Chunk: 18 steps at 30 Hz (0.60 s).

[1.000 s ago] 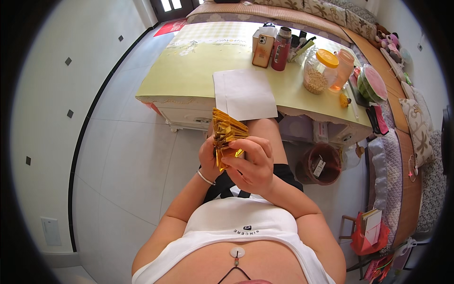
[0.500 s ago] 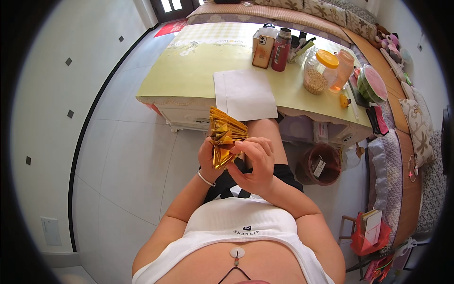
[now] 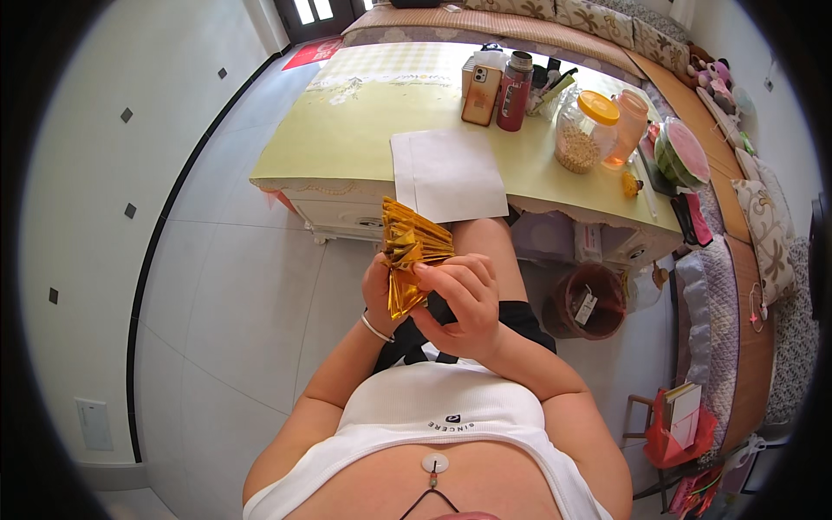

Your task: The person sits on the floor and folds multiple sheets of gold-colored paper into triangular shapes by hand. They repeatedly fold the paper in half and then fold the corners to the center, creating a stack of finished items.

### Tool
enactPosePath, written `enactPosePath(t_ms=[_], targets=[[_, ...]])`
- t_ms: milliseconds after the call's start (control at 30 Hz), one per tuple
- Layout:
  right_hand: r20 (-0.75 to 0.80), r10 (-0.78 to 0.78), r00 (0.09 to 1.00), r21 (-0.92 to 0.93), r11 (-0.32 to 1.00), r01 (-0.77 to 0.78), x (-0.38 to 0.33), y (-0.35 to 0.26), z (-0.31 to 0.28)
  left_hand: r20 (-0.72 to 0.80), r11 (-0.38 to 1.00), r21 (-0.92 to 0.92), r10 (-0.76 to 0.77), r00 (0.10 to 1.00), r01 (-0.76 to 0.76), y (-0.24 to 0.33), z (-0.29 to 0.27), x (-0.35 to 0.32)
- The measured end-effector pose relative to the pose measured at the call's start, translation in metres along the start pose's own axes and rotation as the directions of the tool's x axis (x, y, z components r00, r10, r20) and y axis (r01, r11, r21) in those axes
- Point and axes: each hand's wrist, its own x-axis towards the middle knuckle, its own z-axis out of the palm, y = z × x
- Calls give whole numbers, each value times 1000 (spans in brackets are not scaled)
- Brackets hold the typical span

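A pleated bundle of shiny gold foil paper is held over my lap, its folds fanned out toward the table. My left hand is wrapped round the bundle's left side, fingers mostly hidden behind it. With thumb and forefinger, my right hand pinches the foil at its lower right part, the other fingers curled loosely above. Just beyond the bundle, white paper sheets lie on the table's near edge and hang slightly over it.
The yellow-covered table bears a phone, a red thermos, a yellow-lidded jar and a cut watermelon. A waste bin stands on the floor to the right. Farther right, a red bag hangs by a chair.
My right hand has shifted slightly left along the foil, and its thumb and forefinger have closed nearer together. The foil's lower end has tilted down a little.
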Motion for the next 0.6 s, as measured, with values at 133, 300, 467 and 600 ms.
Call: enactPosePath(t_ms=[133,300,467,600], targets=[[-26,71,997,158,985,-66,0,0,-5,40,993,-100,-66,997,69,19,35,-8],[-60,181,982,122,977,-172,-4,4,0,4,997,82,-13,1000,13,9,21,-5],[-92,296,951,164,946,-278,-3,-1,3,-45,946,309,120,992,-100,-9,6,-5],[-109,217,970,164,966,-198,1,1,0,-16,942,321,112,994,-101,-4,7,-7]])
